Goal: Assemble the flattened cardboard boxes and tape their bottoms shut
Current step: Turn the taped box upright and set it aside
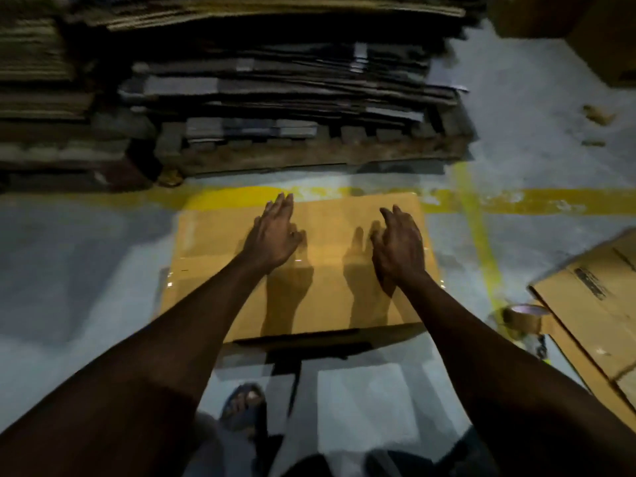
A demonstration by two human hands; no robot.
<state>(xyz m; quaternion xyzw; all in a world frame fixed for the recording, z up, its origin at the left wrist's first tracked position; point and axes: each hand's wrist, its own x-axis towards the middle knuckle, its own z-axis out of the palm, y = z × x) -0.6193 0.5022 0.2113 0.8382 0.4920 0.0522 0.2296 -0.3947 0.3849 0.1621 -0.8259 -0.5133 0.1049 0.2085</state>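
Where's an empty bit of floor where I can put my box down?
The biggest bare patch is the grey floor left of the middle box, below the yellow line. Another lies far right, between the flat-cardboard stack and the corner boxes. It is crowded lower right, where the tape roll sits beside another box.

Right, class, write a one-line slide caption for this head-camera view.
Open left hand and right hand poised above a cardboard box; tape roll to its right, flattened cardboard stacked behind.
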